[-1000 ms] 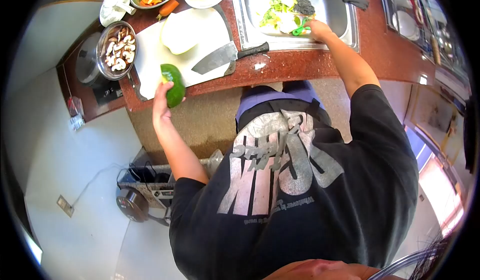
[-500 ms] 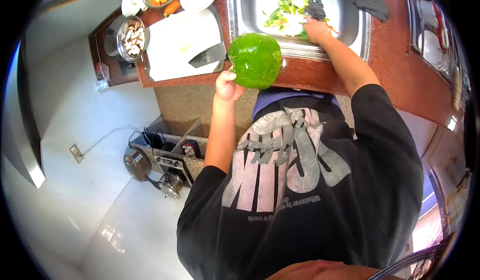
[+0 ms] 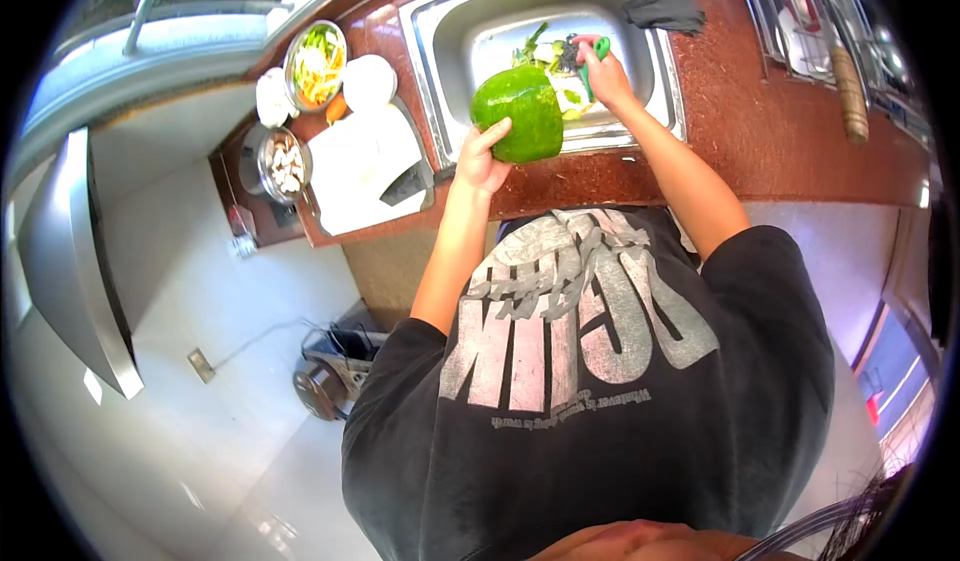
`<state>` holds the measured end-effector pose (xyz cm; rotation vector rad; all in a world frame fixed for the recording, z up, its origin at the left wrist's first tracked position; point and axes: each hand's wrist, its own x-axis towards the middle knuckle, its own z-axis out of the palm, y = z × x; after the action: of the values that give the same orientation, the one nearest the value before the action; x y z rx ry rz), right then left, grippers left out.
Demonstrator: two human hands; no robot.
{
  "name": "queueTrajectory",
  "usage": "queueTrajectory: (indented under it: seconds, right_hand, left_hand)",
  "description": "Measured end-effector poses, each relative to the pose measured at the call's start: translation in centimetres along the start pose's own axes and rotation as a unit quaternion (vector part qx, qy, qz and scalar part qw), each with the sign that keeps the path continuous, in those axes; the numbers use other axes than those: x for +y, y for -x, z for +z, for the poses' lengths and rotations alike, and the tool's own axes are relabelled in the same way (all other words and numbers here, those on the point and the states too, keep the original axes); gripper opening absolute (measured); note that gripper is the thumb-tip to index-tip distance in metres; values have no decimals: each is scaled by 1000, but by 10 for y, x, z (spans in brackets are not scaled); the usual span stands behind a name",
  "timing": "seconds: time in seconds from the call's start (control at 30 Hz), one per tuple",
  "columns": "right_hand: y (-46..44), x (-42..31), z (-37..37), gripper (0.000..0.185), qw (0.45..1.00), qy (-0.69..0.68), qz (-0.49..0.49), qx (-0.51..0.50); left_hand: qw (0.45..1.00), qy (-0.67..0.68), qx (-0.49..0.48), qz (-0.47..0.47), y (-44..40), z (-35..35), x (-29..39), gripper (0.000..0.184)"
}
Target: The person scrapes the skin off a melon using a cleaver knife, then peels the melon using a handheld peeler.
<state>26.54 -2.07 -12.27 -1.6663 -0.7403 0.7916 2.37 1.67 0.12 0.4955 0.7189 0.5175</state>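
My left hand (image 3: pixel 484 156) holds a big glossy green squash (image 3: pixel 518 116) above the sink's front edge, thumb across its near side. My right hand (image 3: pixel 605 79) is closed on a slim green tool that looks like a peeler (image 3: pixel 602 48), over the sink (image 3: pixel 440 91); its working end is hard to make out. Below that hand, vegetable scraps (image 3: pixel 545 53) lie in the basin beside a dark drain strainer, partly behind the squash. A knife blade (image 3: pixel 404 187) rests on the white cutting board (image 3: pixel 345 176) left of the squash.
Left of the sink stand a bowl of shredded vegetables (image 3: pixel 318 56), a bowl of cut mushrooms (image 3: pixel 285 165), a white plate (image 3: pixel 370 83) and a carrot piece (image 3: pixel 336 111). A dark cloth (image 3: pixel 665 6) lies by the faucet. A dish rack (image 3: pixel 790 21) is at right.
My right hand has lifted from the scraps with the green peeler in it. The squash has turned and tilted in my left hand. The camera view has shifted.
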Motion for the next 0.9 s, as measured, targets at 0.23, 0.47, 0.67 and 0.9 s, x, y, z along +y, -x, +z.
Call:
queueTrajectory:
  seconds: [0.23,0.47,0.67,0.9]
  right_hand:
    - [29,-65,-30,71,900,-410,144,-33]
    - [21,-66,-10,57,749,-633,159,-116]
    - [31,-98,17,62,781,-602,88,-144]
    - [23,-80,29,56,765,-634,105,52]
  left_hand:
    - [995,-89,-18,-44,-24,-14,4,45]
    - [970,135,-172,-107,-49,-23,3,65]
    - [947,144,-235,-166,-85,-18,2,67]
    - [942,115,204,-239,-87,15,-15,71]
